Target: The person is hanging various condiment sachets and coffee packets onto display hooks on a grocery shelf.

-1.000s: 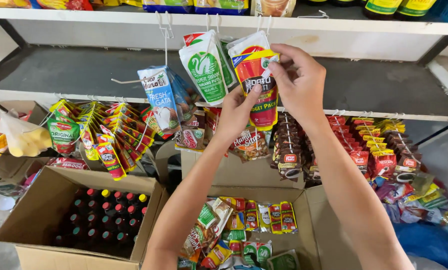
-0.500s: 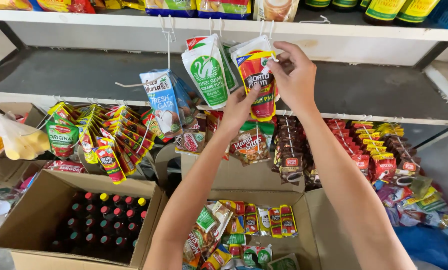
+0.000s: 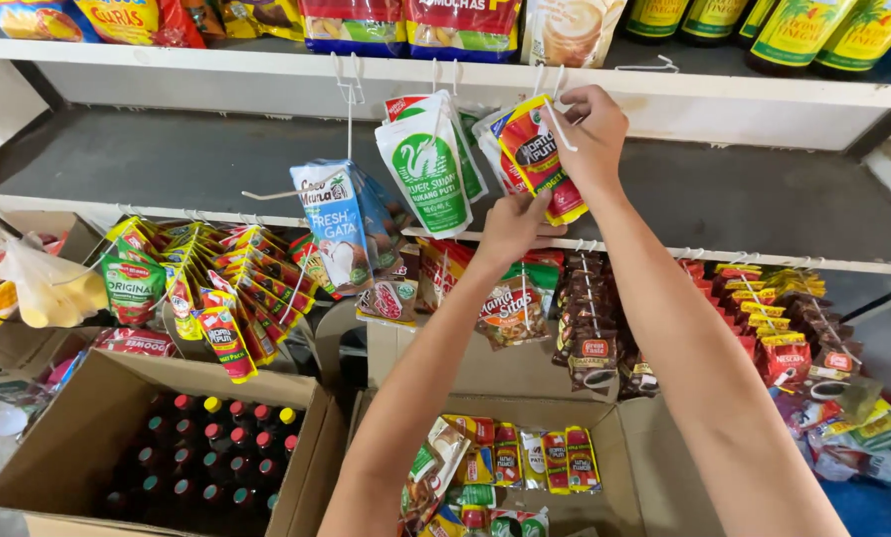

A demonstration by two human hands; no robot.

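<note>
— Head view: where's the red-and-yellow sachet (image 3: 542, 159)?
— Hanging at twelve o'clock, under the shelf (image 3: 216, 62).
— Hands?
— Right hand (image 3: 593, 134) pinching its wire hook (image 3: 562, 121); left hand (image 3: 512, 225) gripping its bottom edge.

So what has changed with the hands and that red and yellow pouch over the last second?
The right hand has lifted the top of the red and yellow plastic pouch closer to the white wire hook. The left hand has kept steadying its lower edge. The green and white pouch hangs as before.
</note>
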